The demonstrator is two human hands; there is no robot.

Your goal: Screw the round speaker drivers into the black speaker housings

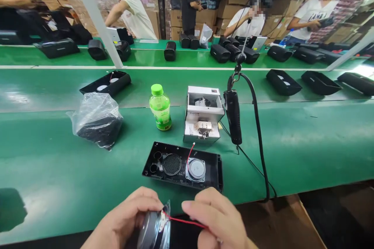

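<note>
My left hand (125,218) is closed around a round silver speaker driver (154,229) at the bottom edge. My right hand (216,218) pinches the red wire (184,221) that runs from that driver. Just beyond my hands a black speaker housing (157,163) lies open on the green table, with a mesh grille (172,164) and one driver (195,169) fitted inside it.
A green bottle (160,107), a white screw feeder box (203,114), a hanging electric screwdriver (233,116) with its cable, and a plastic bag of dark parts (96,120) stand behind the housing. Black housings line the green conveyor (58,85). Several people work at the far side.
</note>
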